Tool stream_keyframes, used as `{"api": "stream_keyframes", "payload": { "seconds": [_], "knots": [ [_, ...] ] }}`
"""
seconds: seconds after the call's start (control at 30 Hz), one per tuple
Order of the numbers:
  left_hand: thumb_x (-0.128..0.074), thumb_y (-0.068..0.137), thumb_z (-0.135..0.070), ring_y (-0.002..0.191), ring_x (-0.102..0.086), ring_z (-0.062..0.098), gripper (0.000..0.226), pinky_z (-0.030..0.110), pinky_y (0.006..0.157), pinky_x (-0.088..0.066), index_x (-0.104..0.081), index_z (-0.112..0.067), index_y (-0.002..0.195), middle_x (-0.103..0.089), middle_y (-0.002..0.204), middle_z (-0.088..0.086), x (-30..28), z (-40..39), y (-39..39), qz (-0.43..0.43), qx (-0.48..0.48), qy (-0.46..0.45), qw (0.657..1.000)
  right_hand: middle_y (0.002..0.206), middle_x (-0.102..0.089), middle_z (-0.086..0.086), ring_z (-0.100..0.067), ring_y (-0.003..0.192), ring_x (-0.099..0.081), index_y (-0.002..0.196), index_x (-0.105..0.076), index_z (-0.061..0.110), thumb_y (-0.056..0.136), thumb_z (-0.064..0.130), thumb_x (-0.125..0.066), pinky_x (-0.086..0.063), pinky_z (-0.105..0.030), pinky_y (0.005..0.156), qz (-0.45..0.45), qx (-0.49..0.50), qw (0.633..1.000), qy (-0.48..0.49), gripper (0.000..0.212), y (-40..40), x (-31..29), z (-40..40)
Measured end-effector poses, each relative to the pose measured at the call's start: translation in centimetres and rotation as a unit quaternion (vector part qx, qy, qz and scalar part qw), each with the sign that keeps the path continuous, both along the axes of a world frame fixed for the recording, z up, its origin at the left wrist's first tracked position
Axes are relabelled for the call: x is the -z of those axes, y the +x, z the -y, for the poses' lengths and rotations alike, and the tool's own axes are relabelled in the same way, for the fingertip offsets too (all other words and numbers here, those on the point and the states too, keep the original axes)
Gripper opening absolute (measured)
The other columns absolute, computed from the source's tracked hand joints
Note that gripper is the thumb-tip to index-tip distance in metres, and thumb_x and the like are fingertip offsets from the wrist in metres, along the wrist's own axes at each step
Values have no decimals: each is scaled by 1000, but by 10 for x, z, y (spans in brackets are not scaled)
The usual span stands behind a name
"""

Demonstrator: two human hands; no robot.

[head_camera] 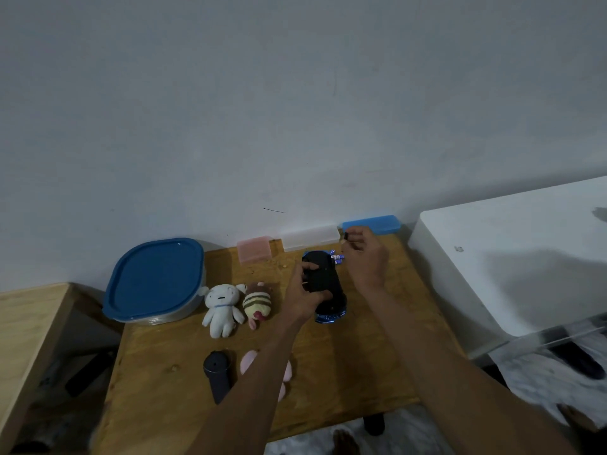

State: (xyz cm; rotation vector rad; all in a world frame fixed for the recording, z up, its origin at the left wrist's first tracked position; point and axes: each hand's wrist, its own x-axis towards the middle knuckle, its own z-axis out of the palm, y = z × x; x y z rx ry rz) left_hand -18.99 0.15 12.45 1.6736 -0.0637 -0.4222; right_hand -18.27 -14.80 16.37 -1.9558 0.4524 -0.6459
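Gripping one black toy car with blue trim (325,287) on the wooden surface (170,382), my left hand (300,298) has its fingers curled round the car's body. My right hand (366,261) hovers just past the car's far end, its fingers pinching one small dark piece (345,236) I cannot identify. What look like two small batteries (337,257) lie touching the car, beneath that hand. Three flat boxes line the wall: a pink box (254,248), a white box (310,238) and a blue box (377,223). Left of the car lie three plush toys, a white plush (221,307), a striped plush (258,302) and a pink plush (249,361), with one blue-lidded container (154,277) and one black cylinder (216,372).
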Motion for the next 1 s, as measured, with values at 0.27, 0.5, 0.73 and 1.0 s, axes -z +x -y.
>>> {"api": "stream_keyframes", "payload": {
  "seconds": [0.27, 0.5, 0.73, 1.0],
  "knots": [
    [-77, 75, 6, 98, -60, 14, 58, 22, 64, -57, -49, -25, 115, -53, 122, 4, 14, 1, -1, -7, 5, 14, 1000, 100, -73, -7, -16, 90, -65, 107, -73, 6, 88, 6, -71, -45, -21, 77, -155, 53, 986, 3, 19, -21, 59, 30],
    [-74, 77, 11, 97, -60, 12, 57, 18, 63, -56, -48, -22, 115, -51, 122, 5, 35, 1, 4, -27, -2, 25, 999, 100, -76, -11, -24, 93, -70, 104, -77, 5, 85, 3, -71, -46, -21, 76, -275, 42, 961, -8, 20, -44, 119, 36],
    [-76, 75, 8, 98, -61, 17, 60, 23, 65, -57, -49, -25, 117, -54, 119, 4, 50, 4, 7, -40, -7, 37, 998, 96, -74, -18, -35, 93, -69, 105, -77, 7, 88, 3, -62, -50, -29, 74, -363, 16, 930, -50, 23, -49, 140, 39],
    [-74, 76, 11, 98, -60, 13, 60, 21, 64, -57, -50, -23, 118, -52, 120, 2, 53, 4, 8, -33, -12, 22, 999, 103, -74, 0, -13, 90, -67, 111, -74, 14, 90, 17, -73, -50, -15, 73, -254, -14, 967, 25, 21, -25, 115, 27]
  ]
}}
